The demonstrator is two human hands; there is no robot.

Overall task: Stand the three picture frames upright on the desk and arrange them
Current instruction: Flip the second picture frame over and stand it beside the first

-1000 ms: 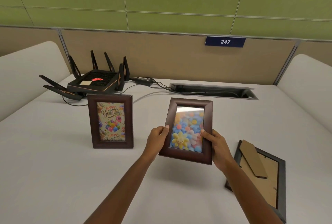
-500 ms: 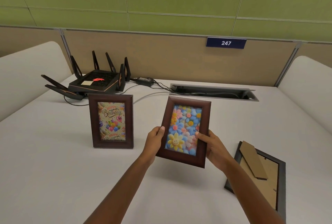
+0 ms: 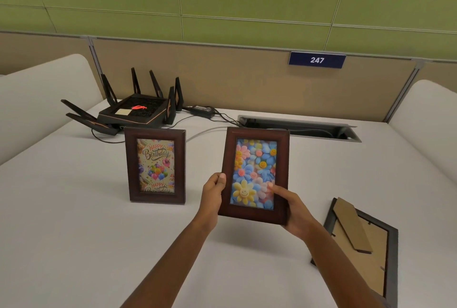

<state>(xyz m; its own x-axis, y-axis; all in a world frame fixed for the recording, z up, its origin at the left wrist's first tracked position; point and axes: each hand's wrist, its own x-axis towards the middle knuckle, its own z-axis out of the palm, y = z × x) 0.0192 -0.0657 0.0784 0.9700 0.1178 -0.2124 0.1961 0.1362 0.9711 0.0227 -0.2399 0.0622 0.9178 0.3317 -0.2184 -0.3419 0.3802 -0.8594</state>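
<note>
A brown frame with a birthday picture stands upright on the white desk, left of centre. I hold a second brown frame with a flower picture nearly upright, just above the desk. My left hand grips its lower left edge and my right hand grips its lower right corner. A third, dark frame lies face down at the right, its cardboard stand showing.
A black router with several antennas and its cables sit at the back left. A cable slot is cut in the desk behind the flower frame. White side panels flank the desk; a partition with the sign 247 closes the back.
The flower frame has tipped from leaning back to nearly upright and moved slightly away from me. Both hands kept their grip. The other two frames stayed put.
</note>
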